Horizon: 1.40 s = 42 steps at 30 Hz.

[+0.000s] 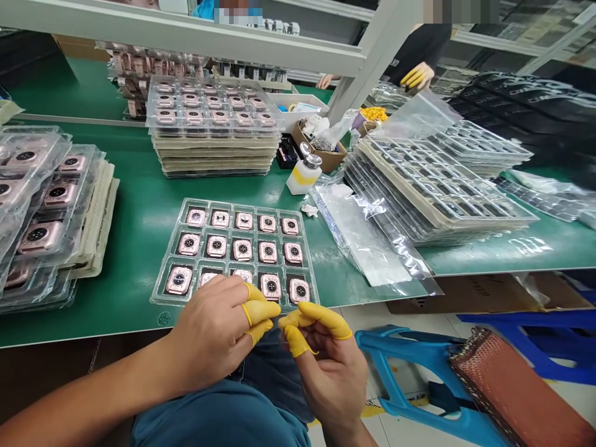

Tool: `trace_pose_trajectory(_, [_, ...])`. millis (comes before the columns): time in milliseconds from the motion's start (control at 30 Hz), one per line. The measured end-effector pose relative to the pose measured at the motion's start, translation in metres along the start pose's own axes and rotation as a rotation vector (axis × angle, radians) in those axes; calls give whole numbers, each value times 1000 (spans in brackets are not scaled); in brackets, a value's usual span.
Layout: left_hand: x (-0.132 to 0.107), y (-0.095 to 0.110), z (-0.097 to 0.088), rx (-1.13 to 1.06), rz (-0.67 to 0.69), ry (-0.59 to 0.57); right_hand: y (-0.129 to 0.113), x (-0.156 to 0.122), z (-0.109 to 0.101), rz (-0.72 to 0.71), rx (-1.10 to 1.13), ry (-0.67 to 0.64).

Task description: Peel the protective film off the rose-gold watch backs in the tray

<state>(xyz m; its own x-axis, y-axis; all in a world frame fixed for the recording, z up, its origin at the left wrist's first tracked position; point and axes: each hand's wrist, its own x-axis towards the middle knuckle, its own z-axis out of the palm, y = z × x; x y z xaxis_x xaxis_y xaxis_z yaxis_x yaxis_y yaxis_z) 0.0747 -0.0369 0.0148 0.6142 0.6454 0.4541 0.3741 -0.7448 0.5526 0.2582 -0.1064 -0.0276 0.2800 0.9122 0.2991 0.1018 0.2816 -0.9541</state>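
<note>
My left hand and my right hand meet at the table's front edge, over my lap. Both wear yellow finger cots on the fingertips. The fingertips of both hands are pinched together and almost touch each other; whatever sits between them is too small to make out. Just beyond the hands lies a clear plastic tray with rows of pink watch cases, backs facing up. My left hand covers part of the tray's front row.
Stacks of filled trays stand at the left and back centre. Empty trays and plastic bags lie on the right. A white dispenser bottle stands mid-table. Another person's gloved hand works at the far side. A blue stool sits at lower right.
</note>
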Motion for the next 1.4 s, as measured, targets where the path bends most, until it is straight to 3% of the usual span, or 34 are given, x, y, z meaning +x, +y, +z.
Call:
trace_pose_trajectory(100, [2, -1, -3, -99, -103, -26, 3, -3, 0, -9, -34, -10])
trace_pose_trajectory(400, [0, 3, -16, -574, -627, -146, 10, -2, -5, -58, -219, -145])
trace_pose_trajectory(567, [-3, 0, -13, -618, -763, -167, 11, 2, -6, -84, -243, -209])
trace_pose_trajectory(800, [-3, -5, -15, -452, -690, -199, 19, -4, -5, -98, -277, -190])
trace_pose_trajectory(1100, [-6, -8, -15, -470, -641, -227, 22, -7, -7, -88, -308, -166])
trace_pose_trajectory(1300, [-9, -9, -17, -645, -649, -22, 14, 1, -4, 13, -173, -55])
trace_pose_trajectory(1400, [-9, -9, -15, -707, -667, -31, 12, 6, -6, 33, -169, -97])
